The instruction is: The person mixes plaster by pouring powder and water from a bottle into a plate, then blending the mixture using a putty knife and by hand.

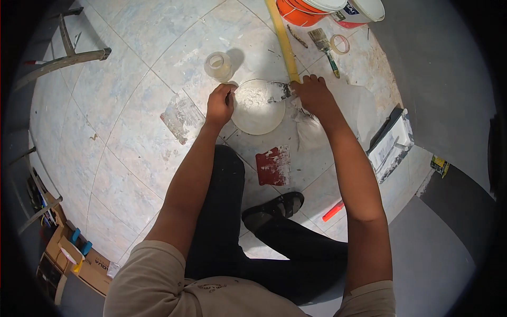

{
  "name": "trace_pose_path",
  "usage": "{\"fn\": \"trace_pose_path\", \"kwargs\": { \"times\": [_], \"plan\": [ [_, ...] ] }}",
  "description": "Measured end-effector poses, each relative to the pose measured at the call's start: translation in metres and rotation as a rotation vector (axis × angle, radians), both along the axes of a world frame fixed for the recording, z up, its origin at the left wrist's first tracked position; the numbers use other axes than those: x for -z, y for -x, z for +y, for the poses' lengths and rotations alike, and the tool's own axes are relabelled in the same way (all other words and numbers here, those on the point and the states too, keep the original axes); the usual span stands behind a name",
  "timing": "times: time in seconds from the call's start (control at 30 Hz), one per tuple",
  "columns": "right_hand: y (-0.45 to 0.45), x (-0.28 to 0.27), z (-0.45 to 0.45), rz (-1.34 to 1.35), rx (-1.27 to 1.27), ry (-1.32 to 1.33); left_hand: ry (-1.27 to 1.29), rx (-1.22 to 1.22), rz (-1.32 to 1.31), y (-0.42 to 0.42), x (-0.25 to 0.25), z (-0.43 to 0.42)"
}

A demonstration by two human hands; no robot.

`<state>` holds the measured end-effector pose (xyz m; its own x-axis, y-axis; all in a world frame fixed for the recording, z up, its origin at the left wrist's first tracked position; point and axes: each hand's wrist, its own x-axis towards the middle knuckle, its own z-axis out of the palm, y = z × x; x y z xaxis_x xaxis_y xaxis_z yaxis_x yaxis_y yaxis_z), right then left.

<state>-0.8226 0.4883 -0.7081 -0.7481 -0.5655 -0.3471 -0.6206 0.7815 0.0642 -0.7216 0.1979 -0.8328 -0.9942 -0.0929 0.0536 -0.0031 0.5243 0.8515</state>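
A round white bowl (259, 119) with pale powder or paste in it stands on the tiled floor. My left hand (220, 105) is closed on the bowl's left rim. At the right rim, my right hand (315, 95) is wrapped round a putty knife (280, 93), whose smeared blade reaches over the bowl. A clear plastic container (218, 66) is just beyond my left hand. Nearer my body lies a dark red scraper (273, 166) with white smears, and a smeared flat plate (182, 117) lies to the left.
Orange (298, 13) and white (364, 9) buckets stand at the top right, near a paintbrush (325, 52) and a tape roll (339, 44). A smeared tray (391, 145) is at right, a red tool (333, 211) below it. Ladder legs (66, 62) and cardboard boxes (90, 269) are at left.
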Motion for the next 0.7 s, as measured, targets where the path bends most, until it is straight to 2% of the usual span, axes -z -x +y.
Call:
{"fn": "trace_pose_path", "kwargs": {
  "times": [0.13, 0.33, 0.5, 0.7],
  "plan": [
    [0.017, 0.003, 0.006, -0.182, 0.044, -0.021, 0.004, -0.001, 0.027, 0.000, 0.003, 0.000],
    [0.041, 0.015, 0.004, -0.312, 0.080, -0.069, -0.136, -0.058, -0.020, 0.000, 0.005, 0.002],
    [0.065, 0.017, -0.011, -0.342, 0.068, -0.077, -0.253, -0.082, -0.060, -0.002, 0.009, 0.002],
    [0.074, 0.006, -0.038, -0.240, -0.108, -0.028, -0.177, -0.022, -0.054, 0.000, 0.003, 0.002]
  ]
}}
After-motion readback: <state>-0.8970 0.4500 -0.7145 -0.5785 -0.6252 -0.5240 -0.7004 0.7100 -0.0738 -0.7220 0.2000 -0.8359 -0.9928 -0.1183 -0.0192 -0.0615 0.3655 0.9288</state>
